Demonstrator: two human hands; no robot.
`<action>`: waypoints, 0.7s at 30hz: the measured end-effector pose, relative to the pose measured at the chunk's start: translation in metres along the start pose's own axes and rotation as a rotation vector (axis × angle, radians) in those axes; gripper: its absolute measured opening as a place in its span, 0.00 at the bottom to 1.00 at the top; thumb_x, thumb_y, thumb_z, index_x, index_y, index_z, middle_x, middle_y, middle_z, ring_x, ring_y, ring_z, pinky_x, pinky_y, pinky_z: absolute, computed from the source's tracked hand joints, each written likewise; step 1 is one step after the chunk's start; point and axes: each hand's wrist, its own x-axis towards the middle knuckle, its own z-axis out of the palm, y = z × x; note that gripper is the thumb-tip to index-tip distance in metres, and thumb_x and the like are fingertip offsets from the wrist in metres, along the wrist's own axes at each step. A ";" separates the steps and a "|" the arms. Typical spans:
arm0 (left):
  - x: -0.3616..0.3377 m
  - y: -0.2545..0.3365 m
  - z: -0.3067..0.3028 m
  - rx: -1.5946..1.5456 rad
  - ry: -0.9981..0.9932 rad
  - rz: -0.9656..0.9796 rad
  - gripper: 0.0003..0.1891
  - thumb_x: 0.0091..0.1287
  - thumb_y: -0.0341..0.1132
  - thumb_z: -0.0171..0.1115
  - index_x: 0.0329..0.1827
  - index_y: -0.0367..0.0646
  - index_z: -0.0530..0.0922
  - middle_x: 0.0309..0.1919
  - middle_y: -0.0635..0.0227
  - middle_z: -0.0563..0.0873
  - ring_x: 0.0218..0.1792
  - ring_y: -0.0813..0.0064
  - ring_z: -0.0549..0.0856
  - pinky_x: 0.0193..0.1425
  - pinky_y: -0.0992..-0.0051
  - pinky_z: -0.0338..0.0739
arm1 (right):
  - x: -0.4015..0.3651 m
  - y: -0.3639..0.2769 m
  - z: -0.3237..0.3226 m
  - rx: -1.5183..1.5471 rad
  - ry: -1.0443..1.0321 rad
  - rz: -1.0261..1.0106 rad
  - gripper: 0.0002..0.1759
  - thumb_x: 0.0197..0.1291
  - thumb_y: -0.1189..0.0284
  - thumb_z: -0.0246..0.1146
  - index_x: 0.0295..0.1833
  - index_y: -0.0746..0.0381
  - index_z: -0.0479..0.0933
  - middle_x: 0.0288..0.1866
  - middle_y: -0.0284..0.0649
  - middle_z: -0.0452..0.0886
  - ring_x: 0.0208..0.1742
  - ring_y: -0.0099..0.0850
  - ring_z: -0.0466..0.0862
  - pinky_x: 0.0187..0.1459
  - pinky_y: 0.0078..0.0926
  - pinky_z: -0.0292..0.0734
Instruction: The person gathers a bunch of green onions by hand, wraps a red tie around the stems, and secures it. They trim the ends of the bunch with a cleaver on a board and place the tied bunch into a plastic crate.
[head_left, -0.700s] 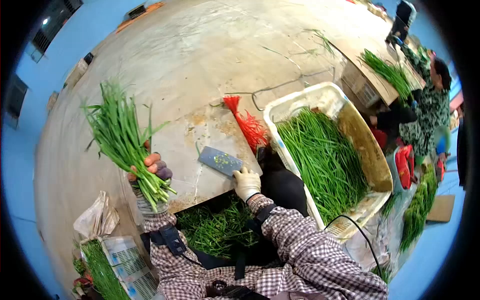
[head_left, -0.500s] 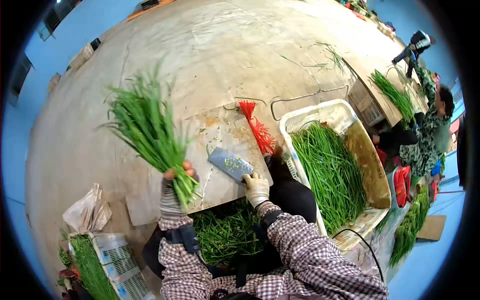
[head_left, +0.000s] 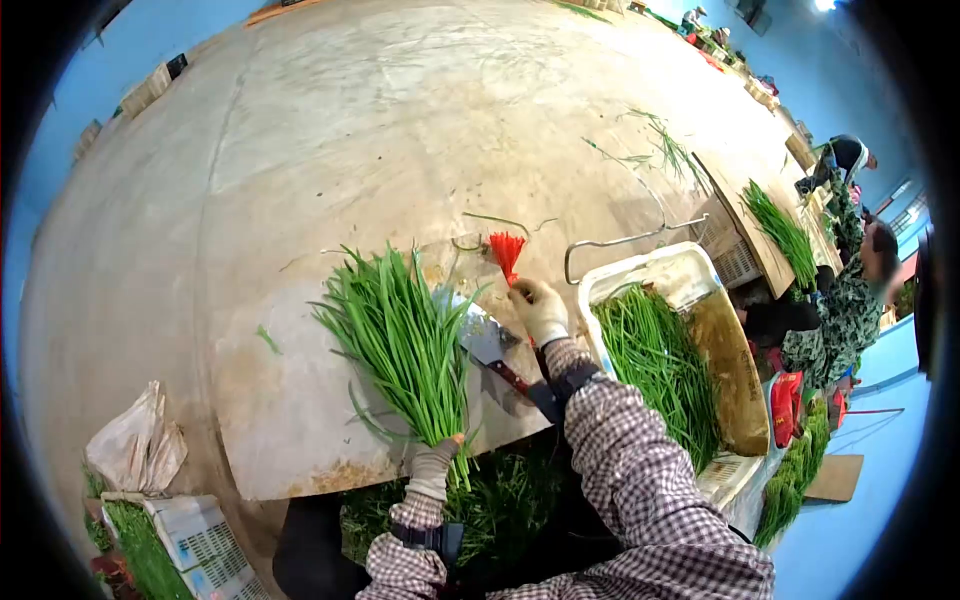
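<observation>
A bunch of garlic chives (head_left: 400, 345) lies across the board (head_left: 290, 430), leaves pointing away from me and stem ends toward me. My left hand (head_left: 435, 465) is closed round it near the stems. The cleaver (head_left: 485, 340) rests on the board just right of the leaves, its dark handle toward me and bits of green on the blade. Over the bundle of red ties (head_left: 508, 250) is my gloved right hand (head_left: 541, 311), fingers pinched at its near part. The glove hides the lower strands.
Right of the board stands a white crate (head_left: 655, 265) full of chives, with a bent metal bar (head_left: 620, 243) behind it. Cut greens (head_left: 490, 500) lie below the board's near edge. Another crate (head_left: 210, 540) is at lower left. A co-worker (head_left: 845, 300) sits at the right.
My left hand has brought the raised chives down onto the board, toward the right. My right hand has let go of the cleaver and moved to the red ties.
</observation>
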 end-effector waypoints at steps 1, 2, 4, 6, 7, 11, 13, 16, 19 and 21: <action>0.002 0.001 -0.001 0.130 0.022 -0.026 0.40 0.54 0.61 0.60 0.55 0.31 0.68 0.57 0.48 0.71 0.58 0.62 0.72 0.58 0.68 0.69 | 0.018 0.001 0.005 -0.006 0.014 0.005 0.12 0.52 0.62 0.65 0.41 0.54 0.79 0.37 0.41 0.81 0.37 0.36 0.82 0.40 0.31 0.76; 0.004 0.004 -0.003 0.233 0.034 -0.050 0.43 0.53 0.63 0.59 0.58 0.30 0.66 0.59 0.47 0.70 0.59 0.61 0.71 0.60 0.68 0.68 | 0.033 0.001 0.010 -0.011 0.026 0.011 0.11 0.52 0.63 0.65 0.40 0.54 0.79 0.37 0.40 0.81 0.37 0.36 0.82 0.40 0.31 0.76; -0.004 0.017 -0.013 0.364 0.036 -0.075 0.50 0.53 0.68 0.57 0.64 0.29 0.62 0.63 0.43 0.66 0.63 0.58 0.68 0.63 0.67 0.66 | 0.058 0.012 0.027 -0.051 0.044 -0.012 0.12 0.50 0.64 0.66 0.40 0.54 0.79 0.38 0.40 0.81 0.38 0.36 0.82 0.41 0.32 0.76; -0.021 0.038 -0.030 0.398 -0.008 -0.074 0.51 0.50 0.68 0.60 0.63 0.28 0.63 0.61 0.42 0.68 0.62 0.56 0.69 0.62 0.66 0.67 | 0.075 0.017 0.040 -0.066 0.118 -0.070 0.11 0.49 0.64 0.67 0.39 0.54 0.79 0.38 0.39 0.81 0.39 0.37 0.82 0.41 0.34 0.76; -0.032 0.052 -0.041 0.434 -0.052 -0.069 0.52 0.47 0.68 0.63 0.62 0.27 0.64 0.59 0.41 0.70 0.61 0.54 0.71 0.61 0.65 0.68 | 0.080 0.011 0.042 -0.098 0.105 -0.039 0.10 0.48 0.65 0.67 0.37 0.55 0.79 0.38 0.40 0.80 0.39 0.39 0.81 0.41 0.34 0.76; -0.034 0.046 -0.055 0.528 -0.106 0.016 0.51 0.47 0.68 0.62 0.60 0.28 0.67 0.55 0.41 0.75 0.57 0.51 0.74 0.57 0.61 0.71 | 0.093 0.025 0.063 -0.121 0.159 -0.107 0.08 0.45 0.69 0.66 0.33 0.58 0.78 0.36 0.42 0.80 0.36 0.42 0.80 0.39 0.36 0.76; -0.042 0.042 -0.061 0.669 0.037 0.086 0.50 0.48 0.68 0.62 0.61 0.29 0.67 0.53 0.43 0.77 0.54 0.52 0.78 0.54 0.61 0.73 | 0.087 0.021 0.059 -0.014 0.180 -0.062 0.08 0.47 0.69 0.66 0.32 0.60 0.78 0.31 0.44 0.79 0.34 0.40 0.80 0.38 0.34 0.75; -0.042 0.027 -0.071 0.582 0.011 0.120 0.40 0.52 0.67 0.59 0.51 0.36 0.74 0.31 0.54 0.84 0.35 0.59 0.84 0.39 0.61 0.77 | 0.077 0.028 0.053 0.071 0.164 0.006 0.08 0.49 0.70 0.67 0.31 0.63 0.78 0.28 0.41 0.78 0.30 0.33 0.79 0.35 0.28 0.74; -0.035 0.004 -0.070 0.514 0.094 0.158 0.35 0.54 0.62 0.61 0.50 0.37 0.75 0.29 0.57 0.84 0.34 0.60 0.83 0.39 0.63 0.75 | 0.077 0.033 0.045 0.479 0.208 -0.054 0.04 0.53 0.75 0.66 0.31 0.64 0.78 0.25 0.30 0.75 0.28 0.18 0.73 0.32 0.17 0.69; -0.035 -0.015 -0.069 0.491 0.208 0.228 0.29 0.54 0.57 0.64 0.47 0.40 0.75 0.28 0.60 0.83 0.32 0.60 0.83 0.36 0.63 0.74 | 0.083 0.011 0.022 0.553 0.240 -0.100 0.03 0.54 0.76 0.65 0.31 0.63 0.78 0.26 0.29 0.75 0.28 0.17 0.72 0.32 0.16 0.68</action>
